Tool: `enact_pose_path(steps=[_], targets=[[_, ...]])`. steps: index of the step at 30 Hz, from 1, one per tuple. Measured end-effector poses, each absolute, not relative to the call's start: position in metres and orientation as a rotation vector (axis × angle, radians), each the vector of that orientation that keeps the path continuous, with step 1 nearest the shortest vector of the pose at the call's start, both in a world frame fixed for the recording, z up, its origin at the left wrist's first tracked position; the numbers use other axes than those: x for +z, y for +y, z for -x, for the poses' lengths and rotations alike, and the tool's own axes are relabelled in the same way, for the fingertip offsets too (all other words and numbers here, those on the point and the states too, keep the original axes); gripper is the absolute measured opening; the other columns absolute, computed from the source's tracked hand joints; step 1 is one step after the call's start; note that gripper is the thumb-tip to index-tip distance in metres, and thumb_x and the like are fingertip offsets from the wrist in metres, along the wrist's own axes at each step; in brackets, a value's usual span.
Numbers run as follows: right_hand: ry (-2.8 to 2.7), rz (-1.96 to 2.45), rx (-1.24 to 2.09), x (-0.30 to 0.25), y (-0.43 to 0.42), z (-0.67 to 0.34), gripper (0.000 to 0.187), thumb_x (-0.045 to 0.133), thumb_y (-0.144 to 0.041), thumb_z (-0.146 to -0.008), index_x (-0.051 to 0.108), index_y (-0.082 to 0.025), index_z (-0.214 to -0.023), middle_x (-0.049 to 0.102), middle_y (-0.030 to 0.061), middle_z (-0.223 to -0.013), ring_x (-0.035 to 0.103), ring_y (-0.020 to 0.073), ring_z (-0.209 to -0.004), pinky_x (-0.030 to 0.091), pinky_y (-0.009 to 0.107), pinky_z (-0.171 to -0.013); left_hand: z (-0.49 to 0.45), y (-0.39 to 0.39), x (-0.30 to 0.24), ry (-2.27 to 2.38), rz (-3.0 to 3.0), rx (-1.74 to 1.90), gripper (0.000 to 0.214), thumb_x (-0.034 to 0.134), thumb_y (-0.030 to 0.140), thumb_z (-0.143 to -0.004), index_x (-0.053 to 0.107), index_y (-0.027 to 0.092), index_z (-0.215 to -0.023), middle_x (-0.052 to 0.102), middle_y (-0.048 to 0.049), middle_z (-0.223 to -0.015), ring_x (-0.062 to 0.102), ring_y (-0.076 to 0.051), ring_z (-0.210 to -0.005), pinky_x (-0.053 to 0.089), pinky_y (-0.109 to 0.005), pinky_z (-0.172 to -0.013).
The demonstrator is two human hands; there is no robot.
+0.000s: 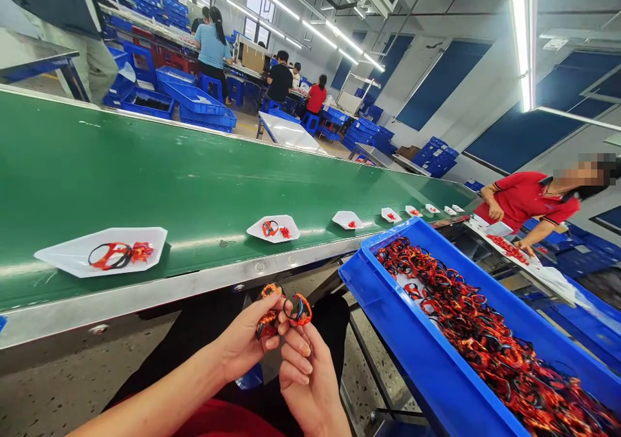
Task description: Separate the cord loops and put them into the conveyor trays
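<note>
Just in front of the belt's near edge, my left hand (247,333) is closed on a small bunch of orange-and-black ring-shaped pieces (268,324). My right hand (310,366) pinches another orange-and-black ring-shaped piece (301,310), close against the left fingertips. The exact kind of these pieces is too small to tell. On the green conveyor belt (194,178) lies a white boat-shaped tray (72,253) with one ring-shaped piece (109,256) and a small red part (142,252) in it. A second white tray (276,235) holds similar parts.
At my right stands a blue bin (422,340) full of loose ring-shaped pieces (485,333). More white trays (347,220) line the belt farther off. A co-worker in red (528,198) handles red parts at the right. Blue crates (204,104) and other people are behind the belt.
</note>
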State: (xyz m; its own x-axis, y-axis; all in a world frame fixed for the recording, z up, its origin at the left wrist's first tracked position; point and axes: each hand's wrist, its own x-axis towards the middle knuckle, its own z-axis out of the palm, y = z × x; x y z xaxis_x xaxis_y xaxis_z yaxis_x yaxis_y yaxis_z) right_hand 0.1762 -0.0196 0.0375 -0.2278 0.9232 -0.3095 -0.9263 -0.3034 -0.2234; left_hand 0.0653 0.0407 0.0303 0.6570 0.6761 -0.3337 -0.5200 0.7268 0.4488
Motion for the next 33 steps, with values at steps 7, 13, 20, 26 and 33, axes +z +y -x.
enact_pose_path(steps=[7,13,20,26,33], targets=[[-0.008,0.464,1.836,0.033,-0.017,-0.177,0.019,0.069,-0.020,-0.075,0.061,-0.004,-0.083,0.037,-0.0107,-0.051,0.026,-0.0041,-0.036,0.023,0.006,-0.031,-0.065,0.042,0.035,0.544,-0.316,0.695,0.031,0.056,0.041,-0.081,0.064,0.013,-0.073,0.052,-0.0011,-0.058,0.044,-0.006,-0.050,0.028,-0.015,-0.041],[-0.320,0.800,1.519,0.052,-0.006,-0.188,0.020,0.067,-0.031,-0.077,0.059,-0.014,-0.081,0.041,-0.0101,-0.052,0.026,-0.0021,-0.035,0.022,0.008,-0.031,-0.065,0.042,0.035,0.572,-0.305,0.724,0.025,0.060,0.036,-0.080,0.067,0.013,-0.084,0.057,-0.0018,-0.074,0.049,-0.006,-0.056,0.032,-0.015,-0.040],[-0.998,1.324,0.836,0.069,0.080,-0.219,0.027,0.064,-0.039,-0.075,0.062,-0.014,-0.083,0.063,0.0006,-0.066,0.048,0.0051,-0.041,0.035,0.015,-0.034,-0.058,0.046,0.051,0.595,-0.239,0.757,0.031,0.061,0.032,-0.079,0.065,0.013,-0.103,0.062,-0.0046,-0.086,0.057,-0.010,-0.068,0.047,-0.019,-0.052],[-0.838,1.359,0.770,0.063,0.166,-0.252,0.032,0.057,-0.036,-0.075,0.059,-0.012,-0.097,0.065,0.0080,-0.089,0.054,0.0063,-0.049,0.042,0.016,-0.038,-0.047,0.050,0.061,0.644,-0.213,0.838,0.027,0.060,0.028,-0.080,0.065,0.012,-0.101,0.064,-0.0093,-0.094,0.060,-0.014,-0.075,0.051,-0.025,-0.060],[-0.883,1.327,0.885,0.064,0.112,-0.232,0.043,0.059,-0.033,-0.075,0.053,-0.017,-0.115,0.063,0.0075,-0.101,0.061,0.0107,-0.064,0.049,0.020,-0.047,-0.045,0.054,0.062,0.599,-0.139,0.893,0.025,0.056,0.026,-0.082,0.064,0.009,-0.099,0.066,-0.0112,-0.092,0.063,-0.017,-0.079,0.053,-0.028,-0.069]])
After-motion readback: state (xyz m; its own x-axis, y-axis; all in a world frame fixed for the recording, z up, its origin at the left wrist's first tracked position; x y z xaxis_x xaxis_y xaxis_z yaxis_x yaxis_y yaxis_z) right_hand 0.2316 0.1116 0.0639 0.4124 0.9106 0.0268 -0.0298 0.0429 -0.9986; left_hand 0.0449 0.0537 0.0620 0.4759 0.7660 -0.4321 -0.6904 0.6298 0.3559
